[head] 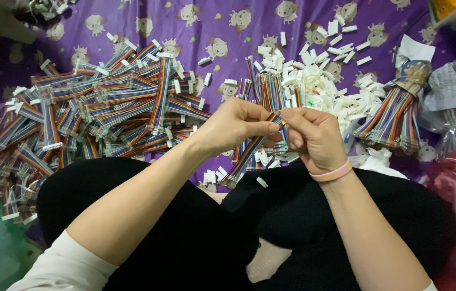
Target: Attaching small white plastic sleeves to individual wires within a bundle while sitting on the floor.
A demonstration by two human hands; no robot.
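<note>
The left hand (233,126) and right hand (314,137) meet fingertip to fingertip over the lap, both pinched shut on one end of a rainbow ribbon cable (247,156). Its long axis slants down-left toward the left hand's side. Loose white connector housings (314,81) lie just beyond the right hand, finished cables (104,108) heaped far left.

Left hand (233,126) and right hand (314,137) pinch one rainbow ribbon cable (249,153) between them, above lap. Finished cable pile (93,113) left, white connector heap (319,81) centre, bundled cables (395,116) right, purple patterned cloth (206,21) underneath.

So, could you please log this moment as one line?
left hand: pinching rainbow ribbon cable | right hand: gripping cable end | white connector housings: piled beyond
</note>
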